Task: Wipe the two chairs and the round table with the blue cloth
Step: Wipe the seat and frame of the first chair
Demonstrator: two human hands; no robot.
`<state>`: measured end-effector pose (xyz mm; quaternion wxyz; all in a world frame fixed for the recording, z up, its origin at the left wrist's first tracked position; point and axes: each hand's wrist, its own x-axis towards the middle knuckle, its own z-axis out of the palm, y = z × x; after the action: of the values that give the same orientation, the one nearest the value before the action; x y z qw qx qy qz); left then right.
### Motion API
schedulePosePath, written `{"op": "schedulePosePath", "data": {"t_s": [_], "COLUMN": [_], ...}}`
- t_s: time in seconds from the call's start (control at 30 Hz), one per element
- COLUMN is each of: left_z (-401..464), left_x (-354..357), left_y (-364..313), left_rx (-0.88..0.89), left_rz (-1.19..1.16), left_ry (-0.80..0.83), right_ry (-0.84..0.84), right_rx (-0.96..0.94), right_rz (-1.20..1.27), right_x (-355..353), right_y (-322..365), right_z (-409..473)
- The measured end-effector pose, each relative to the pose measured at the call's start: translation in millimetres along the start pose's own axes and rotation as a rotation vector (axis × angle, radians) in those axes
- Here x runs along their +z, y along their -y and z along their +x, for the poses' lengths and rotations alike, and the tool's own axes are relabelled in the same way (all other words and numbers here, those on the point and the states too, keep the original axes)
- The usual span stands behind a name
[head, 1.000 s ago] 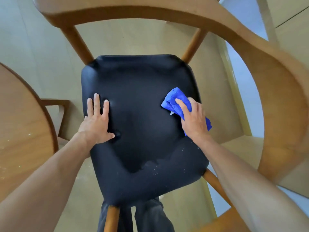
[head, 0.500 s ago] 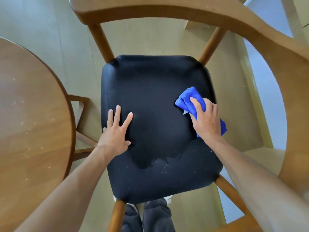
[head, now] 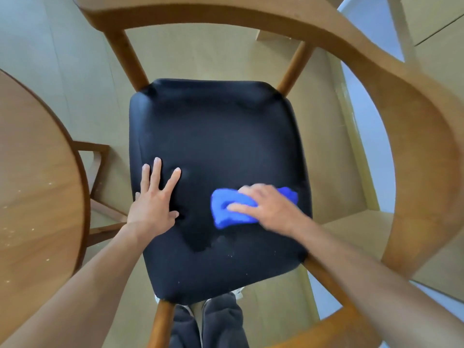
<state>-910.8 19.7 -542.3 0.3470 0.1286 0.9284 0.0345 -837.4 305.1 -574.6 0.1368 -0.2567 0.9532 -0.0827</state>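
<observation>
A wooden chair with a black padded seat [head: 216, 136] fills the middle of the head view, its curved backrest [head: 414, 136] arching over the top and right. My right hand [head: 268, 209] presses the bunched blue cloth [head: 226, 209] onto the seat's right half, with fingers laid over it. Flat on the seat's left side rests my left hand [head: 154, 204], fingers straight and spread. The round wooden table [head: 37, 187] shows at the left edge, speckled with pale crumbs. Small white specks dot the seat's front part.
Under the table, part of its wooden base [head: 98, 172] shows beside the chair. My dark trouser legs [head: 208, 325] stand at the chair's front edge. Pale flooring [head: 62, 59] surrounds the chair; a light panel [head: 376, 26] lies at the upper right.
My right hand has swept the blue cloth leftward and toward me, from the seat's right edge toward its middle. My left hand stayed pressed on the seat's left side. The camera shifted slightly.
</observation>
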Motion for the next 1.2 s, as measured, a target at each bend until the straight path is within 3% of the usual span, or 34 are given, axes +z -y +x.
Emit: {"op": "schedulePosePath", "data": {"t_s": [0.07, 0.17, 0.23, 0.3, 0.43, 0.57, 0.63, 0.7, 0.8, 0.87, 0.93, 1.07, 1.13, 1.2], "left_z": [0, 1, 1, 2, 1, 2, 3, 2, 3, 3, 2, 2, 2, 2], "left_x": [2, 4, 4, 3, 1, 3, 4, 5, 6, 5, 4, 4, 5, 6], "left_y": [0, 0, 0, 0, 2, 3, 5, 5, 4, 3, 2, 4, 5, 6], "left_rx": [-0.002, -0.009, -0.016, -0.014, -0.006, 0.001, 0.002, 0.0, 0.002, 0.008, 0.006, 0.003, 0.003, 0.0], "left_rz": [0.0, -0.005, -0.019, -0.033, -0.075, -0.085, -0.075, -0.061, -0.058, -0.063, -0.066, -0.098, -0.106, -0.102], "left_ry": [-0.008, -0.009, -0.006, -0.002, -0.01, -0.014, -0.018, -0.011, -0.024, -0.022, -0.027, -0.036, -0.038, -0.041], "right_ry": [-0.158, -0.352, -0.436, -0.462, -0.264, -0.127, -0.119, -0.167, -0.276, -0.312, -0.27, -0.116, -0.027, 0.145], "right_rx": [0.419, 1.027, 1.21, 1.05, 0.444, 0.077, 0.177, 0.499, 1.062, 1.187, 1.075, 0.573, 0.248, 0.135], "right_rz": [0.104, 0.205, 0.212, 0.203, 0.185, 0.054, 0.011, 0.07, 0.262, 0.278, 0.276, 0.295, 0.265, 0.265], "right_x": [-4, -1, -1, 5, 26, 15, 6, 2, -2, -4, -3, 11, 8, -7], "right_y": [-31, -19, 16, 66, 150, 68, 12, -22, -17, 15, 68, 161, 144, 97], "right_z": [-20, -6, 29, 51, 35, 7, -23, -55, -53, -25, -1, 8, 0, -12]}}
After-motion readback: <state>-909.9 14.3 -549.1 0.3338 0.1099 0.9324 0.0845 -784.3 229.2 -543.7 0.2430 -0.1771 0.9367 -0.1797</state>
